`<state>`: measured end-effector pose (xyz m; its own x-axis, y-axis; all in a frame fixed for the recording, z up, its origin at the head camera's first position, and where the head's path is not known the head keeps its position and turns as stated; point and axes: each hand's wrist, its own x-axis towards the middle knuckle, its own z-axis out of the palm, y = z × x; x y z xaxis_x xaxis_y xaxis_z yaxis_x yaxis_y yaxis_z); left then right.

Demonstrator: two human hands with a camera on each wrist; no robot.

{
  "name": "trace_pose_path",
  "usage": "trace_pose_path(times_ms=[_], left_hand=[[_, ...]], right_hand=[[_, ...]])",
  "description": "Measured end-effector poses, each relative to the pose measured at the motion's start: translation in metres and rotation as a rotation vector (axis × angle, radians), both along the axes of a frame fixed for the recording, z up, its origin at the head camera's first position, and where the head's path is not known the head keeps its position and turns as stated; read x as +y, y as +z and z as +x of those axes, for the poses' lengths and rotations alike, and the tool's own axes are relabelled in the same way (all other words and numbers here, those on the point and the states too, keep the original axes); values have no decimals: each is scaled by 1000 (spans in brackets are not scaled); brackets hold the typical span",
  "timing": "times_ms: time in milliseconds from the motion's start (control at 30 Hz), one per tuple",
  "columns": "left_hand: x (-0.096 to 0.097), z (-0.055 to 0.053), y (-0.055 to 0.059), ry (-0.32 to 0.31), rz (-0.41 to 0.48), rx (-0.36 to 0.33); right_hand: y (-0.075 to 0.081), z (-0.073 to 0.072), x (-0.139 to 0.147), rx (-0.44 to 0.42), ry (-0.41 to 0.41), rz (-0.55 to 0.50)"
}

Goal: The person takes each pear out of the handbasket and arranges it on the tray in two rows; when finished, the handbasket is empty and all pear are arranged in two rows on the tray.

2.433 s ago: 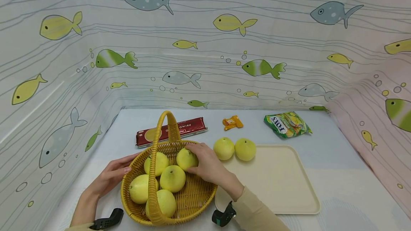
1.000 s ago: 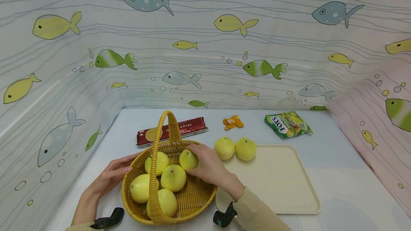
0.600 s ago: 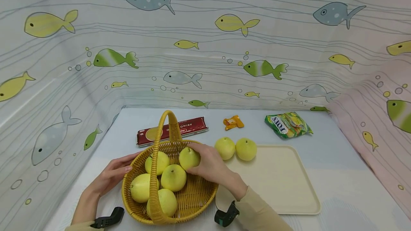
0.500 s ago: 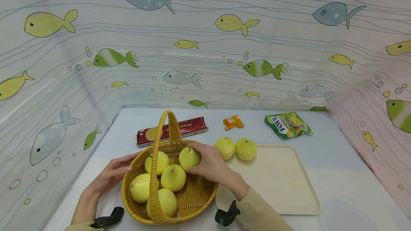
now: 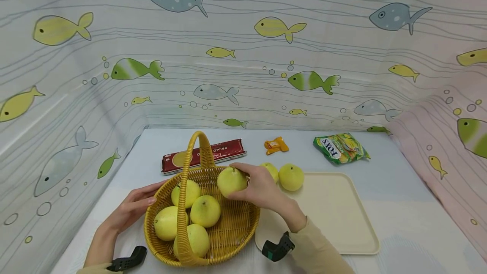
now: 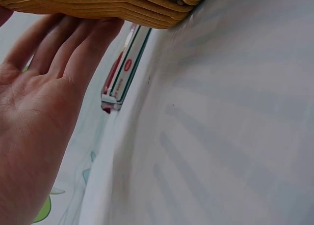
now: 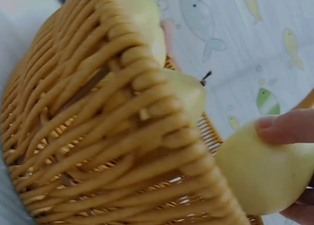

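A pale yellow pear (image 5: pixel 231 183) is held by my right hand (image 5: pixel 262 185) over the back right of the yellow wicker basket (image 5: pixel 233 228). Thumb and fingers lie on opposite sides of it; in the right wrist view the pear (image 7: pixel 252 171) is up at the basket's rim. Other pears (image 5: pixel 205 211), several of them, lie inside, mostly on the left half, some partly behind the arched handle. My left hand (image 5: pixel 131 209) rests against the basket's left side with its fingers extended. In the left wrist view those fingers (image 6: pixel 91 48) touch the woven wall from outside.
Right of the basket lies a cream tray (image 5: pixel 331 215), with two pears (image 5: pixel 291 177) at its back left corner, one partly hidden by my right hand. Behind stand a red biscuit pack (image 5: pixel 224 150), a small orange packet (image 5: pixel 276 145) and a green FOX'S bag (image 5: pixel 341 148).
My right hand has lifted the pear from among the others and moved it up and slightly right, toward the basket's back rim. The left hand has stayed in place.
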<state>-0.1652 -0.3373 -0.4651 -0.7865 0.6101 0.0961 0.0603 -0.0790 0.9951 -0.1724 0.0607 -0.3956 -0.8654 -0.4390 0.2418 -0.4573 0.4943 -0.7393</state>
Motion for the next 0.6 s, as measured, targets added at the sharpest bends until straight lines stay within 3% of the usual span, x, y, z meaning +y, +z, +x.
trace_pose_path(times_ms=[333,600], left_hand=[[0,0,-1,2,2,0],[0,0,-1,-9,15,7]], right_hand=[[10,-3,18,47,10,-116],[19,-4,33,50,-21,-132]])
